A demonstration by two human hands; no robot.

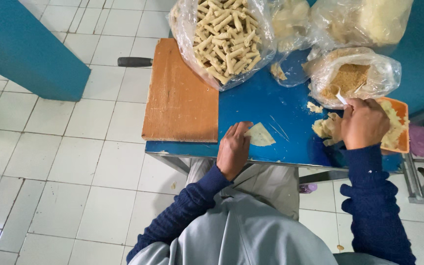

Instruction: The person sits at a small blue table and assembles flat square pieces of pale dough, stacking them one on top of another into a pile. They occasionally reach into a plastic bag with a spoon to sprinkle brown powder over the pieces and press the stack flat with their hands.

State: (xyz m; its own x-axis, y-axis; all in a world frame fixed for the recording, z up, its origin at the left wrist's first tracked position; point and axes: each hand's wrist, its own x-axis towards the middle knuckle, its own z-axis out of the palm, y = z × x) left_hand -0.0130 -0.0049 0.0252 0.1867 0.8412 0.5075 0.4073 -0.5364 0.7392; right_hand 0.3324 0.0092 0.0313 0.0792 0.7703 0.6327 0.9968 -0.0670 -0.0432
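My left hand (233,147) lies on the blue table (271,105), fingers flat on the edge of a thin pale triangular wrapper (261,135). My right hand (364,122) is closed around a small white spoon (341,98), held over an orange tray (402,128) with pale crumbly filling. A heap of stacked wrappers (326,127) sits just left of that hand. Both arms wear dark blue knitted sleeves.
A wooden board (180,95) covers the table's left part, with a black handle (134,62) sticking out beyond it. At the back stand a clear bag of rolled pastry sticks (224,37), a bag of brown crumbs (352,76) and other bags. White floor tiles surround the table.
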